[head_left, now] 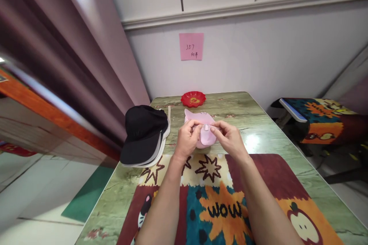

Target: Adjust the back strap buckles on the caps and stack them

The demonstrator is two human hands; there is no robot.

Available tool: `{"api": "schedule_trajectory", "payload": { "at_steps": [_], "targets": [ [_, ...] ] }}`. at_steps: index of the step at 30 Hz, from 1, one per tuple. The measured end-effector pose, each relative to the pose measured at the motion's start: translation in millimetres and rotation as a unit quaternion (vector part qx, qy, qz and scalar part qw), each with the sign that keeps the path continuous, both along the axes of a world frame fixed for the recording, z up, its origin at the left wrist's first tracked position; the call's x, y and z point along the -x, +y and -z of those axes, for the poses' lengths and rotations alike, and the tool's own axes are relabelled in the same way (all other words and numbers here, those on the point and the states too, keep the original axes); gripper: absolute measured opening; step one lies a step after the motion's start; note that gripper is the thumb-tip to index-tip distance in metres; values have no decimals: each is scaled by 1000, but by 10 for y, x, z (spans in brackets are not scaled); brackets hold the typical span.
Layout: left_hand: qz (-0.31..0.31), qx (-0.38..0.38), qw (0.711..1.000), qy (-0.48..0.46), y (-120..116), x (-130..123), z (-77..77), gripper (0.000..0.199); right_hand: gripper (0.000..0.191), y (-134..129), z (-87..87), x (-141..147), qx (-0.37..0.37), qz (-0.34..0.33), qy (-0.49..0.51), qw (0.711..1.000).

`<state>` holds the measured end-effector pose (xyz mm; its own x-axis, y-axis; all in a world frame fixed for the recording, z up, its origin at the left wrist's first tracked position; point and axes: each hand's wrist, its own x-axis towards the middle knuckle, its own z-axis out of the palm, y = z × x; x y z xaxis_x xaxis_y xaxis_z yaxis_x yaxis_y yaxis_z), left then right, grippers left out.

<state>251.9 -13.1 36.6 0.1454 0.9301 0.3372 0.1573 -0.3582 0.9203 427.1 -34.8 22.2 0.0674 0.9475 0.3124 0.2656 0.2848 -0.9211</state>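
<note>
A pink baseball cap (207,140) is held over the far part of the table, its back strap and small buckle (206,127) facing me. My left hand (188,136) pinches the strap just left of the buckle. On the other side my right hand (227,136) grips the strap between thumb and forefinger. Part of the cap is hidden behind my fingers. To the left stands a stack of caps with a black cap (143,126) on top and lighter brims showing beneath it.
A red scalloped dish (193,99) sits at the table's far edge. A patterned mat (224,206) covers the near tabletop. A pink note (191,46) is stuck to the wall. A curtain (109,46) hangs at the left, and a cloth-covered stool (319,115) stands at the right.
</note>
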Motion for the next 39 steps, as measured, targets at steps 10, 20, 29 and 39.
{"api": "schedule_trajectory", "payload": {
  "at_steps": [10,20,29,39],
  "targets": [
    [-8,-74,996,41,-10,77,-75,22,29,9,19,74,36,-4,29,999],
    [31,-131,983,121,51,204,19,20,28,4,60,116,25,-14,7,1000],
    [43,-124,984,121,41,213,-11,19,30,-4,50,140,19,-33,-4,999],
    [73,-99,987,100,77,215,58,21,27,-12,27,165,37,-51,-9,998]
  ]
}}
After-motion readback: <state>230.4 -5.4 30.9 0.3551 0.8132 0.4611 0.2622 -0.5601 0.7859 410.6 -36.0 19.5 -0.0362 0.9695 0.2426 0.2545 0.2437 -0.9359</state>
